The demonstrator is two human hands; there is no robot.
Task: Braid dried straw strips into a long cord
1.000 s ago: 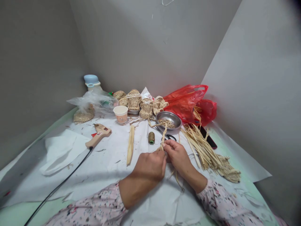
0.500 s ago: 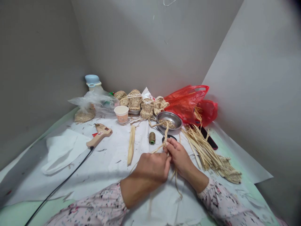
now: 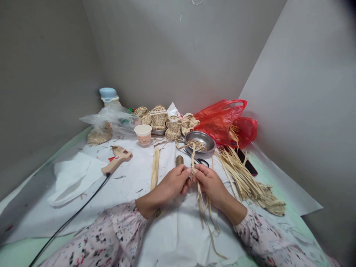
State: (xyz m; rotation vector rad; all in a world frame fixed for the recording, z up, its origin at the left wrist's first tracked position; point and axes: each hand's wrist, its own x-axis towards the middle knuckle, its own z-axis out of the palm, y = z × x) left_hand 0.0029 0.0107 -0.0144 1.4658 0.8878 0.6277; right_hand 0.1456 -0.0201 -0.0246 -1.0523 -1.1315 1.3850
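Observation:
My left hand (image 3: 174, 182) and my right hand (image 3: 210, 182) meet at the middle of the white sheet, fingertips pinched together on a straw braid (image 3: 193, 157). The plaited part runs up from my fingers to a steel bowl (image 3: 200, 141). Loose straw strands (image 3: 207, 218) hang down from my fingers and trail across the sheet towards me. A spool of green thread (image 3: 179, 160) stands just beyond my left fingers, partly hidden. Black-handled scissors (image 3: 202, 161) lie just past my right hand.
A straw bundle (image 3: 244, 181) lies at the right beside a dark phone (image 3: 246, 162) and a red plastic bag (image 3: 225, 122). Small woven baskets (image 3: 167, 120), a paper cup (image 3: 143, 134), a glue gun (image 3: 116, 159) with black cord, a flat husk strip (image 3: 154, 168) and clear plastic (image 3: 111, 118) sit behind.
My left hand has turned and moved up, from a fist below the braid to a fingertip pinch beside the right hand. The loose strands now hang longer and lower across the sheet.

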